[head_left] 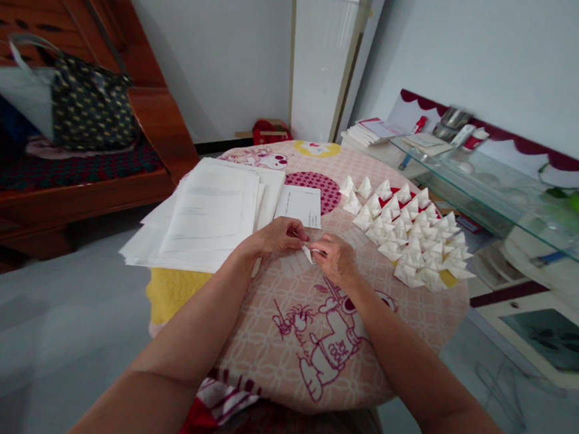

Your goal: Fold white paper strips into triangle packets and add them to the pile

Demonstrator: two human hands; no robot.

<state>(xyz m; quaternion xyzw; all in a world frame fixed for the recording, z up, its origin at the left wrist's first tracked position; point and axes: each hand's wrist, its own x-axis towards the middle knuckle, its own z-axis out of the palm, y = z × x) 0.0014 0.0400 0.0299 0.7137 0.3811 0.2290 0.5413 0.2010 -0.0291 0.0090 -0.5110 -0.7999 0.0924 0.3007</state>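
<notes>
Over the middle of the round table, my left hand (279, 235) and my right hand (337, 257) pinch a small folded piece of white paper (309, 253) between them. Fingers of both hands are closed on its edges, and part of it is hidden by them. Beyond my hands lies a white paper slip (300, 204) with a little print. To the left of my left hand is a tall, uneven stack of paper sheets (210, 211). Many folded white paper triangles (409, 223) stand in close rows to the right of my right hand.
A pink patterned cloth (269, 349) covers the round table. At the right stands a glass-topped cabinet (511, 208) holding cups, papers and other items. A wooden bench (161, 126) with a dark patterned bag (91, 101) is at the left. A white upright appliance (322, 59) stands behind.
</notes>
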